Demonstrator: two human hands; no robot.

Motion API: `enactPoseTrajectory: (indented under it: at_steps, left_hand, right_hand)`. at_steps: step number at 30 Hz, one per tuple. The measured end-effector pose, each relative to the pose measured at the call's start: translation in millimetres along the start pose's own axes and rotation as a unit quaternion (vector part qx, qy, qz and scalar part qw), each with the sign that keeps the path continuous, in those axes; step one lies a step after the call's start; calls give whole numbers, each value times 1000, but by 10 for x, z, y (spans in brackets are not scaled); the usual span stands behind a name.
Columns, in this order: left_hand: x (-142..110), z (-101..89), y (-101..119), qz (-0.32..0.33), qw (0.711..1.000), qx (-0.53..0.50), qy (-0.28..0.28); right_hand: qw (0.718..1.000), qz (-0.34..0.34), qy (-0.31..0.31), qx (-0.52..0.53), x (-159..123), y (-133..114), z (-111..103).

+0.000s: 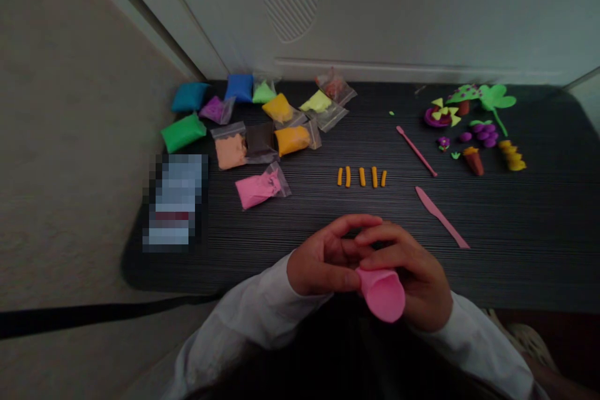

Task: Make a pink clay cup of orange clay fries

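Between my hands, near the table's front edge, is a piece of pink modelling clay (385, 297) shaped into a hollow cone with a wide mouth facing me. My left hand (323, 259) pinches its narrow side with thumb and fingers. Curled round the far and right side is my right hand (412, 269), its fingers partly hiding the clay. Beyond the hands, several short orange clay strips (362, 176) lie in a row. To the right rest a pink plastic clay knife (440, 215) and a thin pink modelling stick (416, 150).
Bags of coloured clay, among them an opened pink bag (255, 190) and a green one (184, 132), cover the back left of the dark table (290, 244). A blurred phone-like object (175, 200) lies at left. Small clay figures, including purple grapes (485, 134), stand at back right.
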State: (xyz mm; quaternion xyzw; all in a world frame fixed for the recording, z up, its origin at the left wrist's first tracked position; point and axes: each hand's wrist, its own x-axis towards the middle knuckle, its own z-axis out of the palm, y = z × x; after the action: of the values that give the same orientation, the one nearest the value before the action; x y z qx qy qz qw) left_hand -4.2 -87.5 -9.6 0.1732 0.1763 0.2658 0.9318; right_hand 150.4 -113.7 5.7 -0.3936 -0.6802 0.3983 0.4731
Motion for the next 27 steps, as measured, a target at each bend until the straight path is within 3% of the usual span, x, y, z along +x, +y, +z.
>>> enactPoseTrajectory:
  at_steps: [6, 11, 14, 21, 27]
  left_hand:
    - [0, -16, 37, 37, 999, 12, 10]
    - [0, 5, 94, 105, 992, 2, 67]
    - [11, -3, 90, 121, 990, 26, 61]
    - [36, -48, 23, 182, 970, 144, 77]
    - [8, 12, -29, 258, 915, 290, 106]
  right_hand:
    - [999, 41, -2, 21, -37, -3, -16]
    - [982, 109, 70, 139, -87, 23, -54]
    - [970, 130, 103, 180, -80, 54, -53]
    - [987, 131, 89, 16, -23, 88, 4]
    - [989, 77, 95, -88, -12, 120, 20]
